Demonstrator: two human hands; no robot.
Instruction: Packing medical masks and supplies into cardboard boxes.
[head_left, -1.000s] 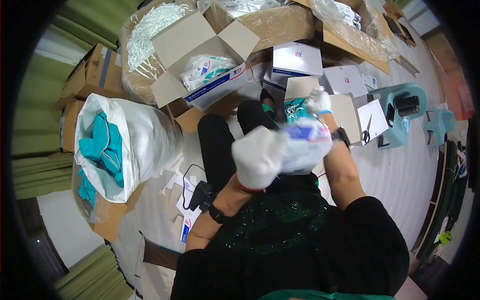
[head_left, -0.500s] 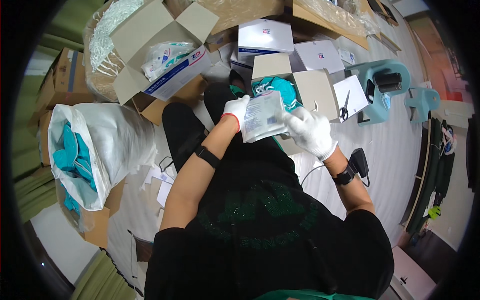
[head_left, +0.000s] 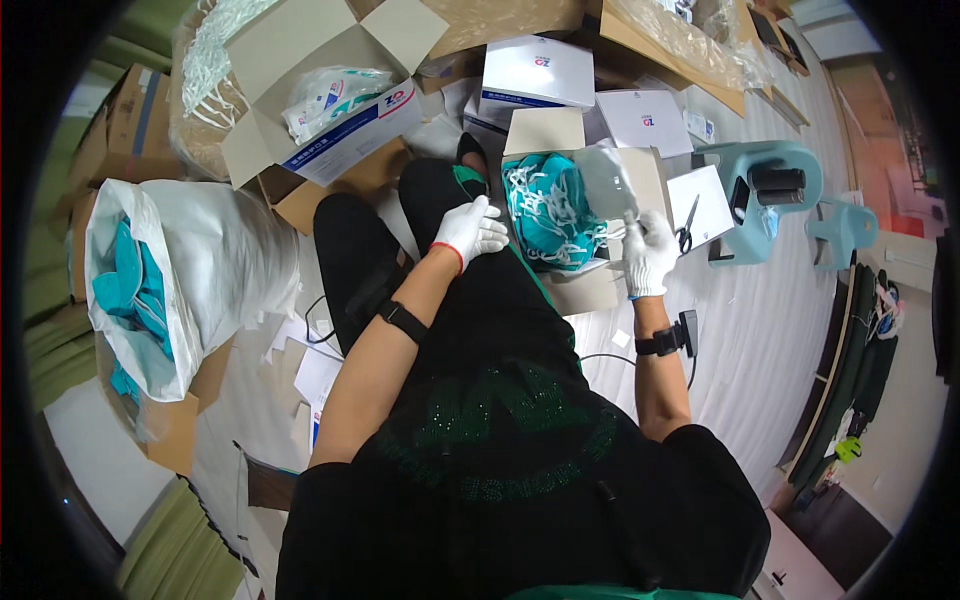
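My right hand (head_left: 650, 255), in a white glove, is closed on the end of a pale plastic packet (head_left: 604, 180), which is tilted and smeared by motion. The packet hangs over the right part of an open carton (head_left: 543, 128). Turquoise face masks (head_left: 545, 215) with tangled white straps fill that carton below it. Above my thigh, my gloved left hand (head_left: 472, 233) holds nothing, its fingers loosely stretched toward the carton and apart from it.
Another open carton (head_left: 340, 150) holds plastic packets at the far left. A white sack (head_left: 230, 240) of turquoise masks stands left. Closed white boxes (head_left: 540, 75) sit behind. Scissors (head_left: 688, 228) lie on a white box at right, beside a blue-green stool (head_left: 735, 235).
The left hand has let go of the packet and drawn back slightly. My right hand has carried the packet rightward and away from me, over the carton.
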